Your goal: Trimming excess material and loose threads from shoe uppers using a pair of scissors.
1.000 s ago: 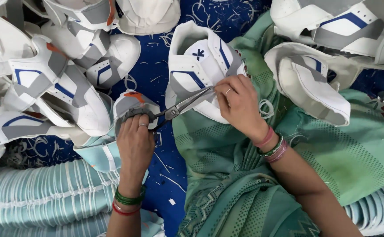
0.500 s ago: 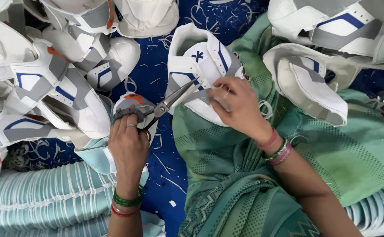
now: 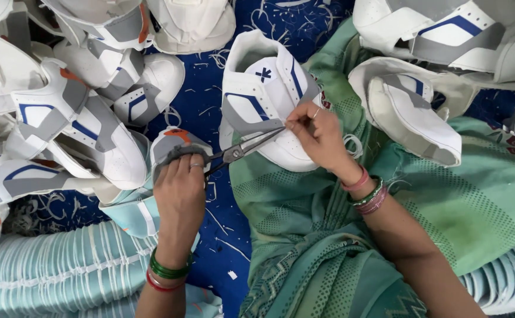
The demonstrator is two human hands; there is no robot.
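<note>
Head view: we note the left hand (image 3: 181, 182) curled around the handles of metal scissors (image 3: 243, 150), blades slightly parted. Right hand (image 3: 319, 135) pinches a thread at the white, grey and blue shoe upper (image 3: 263, 103) lying on the green cloth (image 3: 458, 194). We judge the upper light, soft and floppy; best gripped by its stitched edge.

We see our left hand (image 3: 181, 185) gripping scissors (image 3: 243, 150) | blades open against white, grey and blue shoe upper (image 3: 263, 106) | our right hand (image 3: 319, 138) pinching that upper's edge | more uppers (image 3: 86, 126) heaped around on blue cloth (image 3: 210, 100).
</note>
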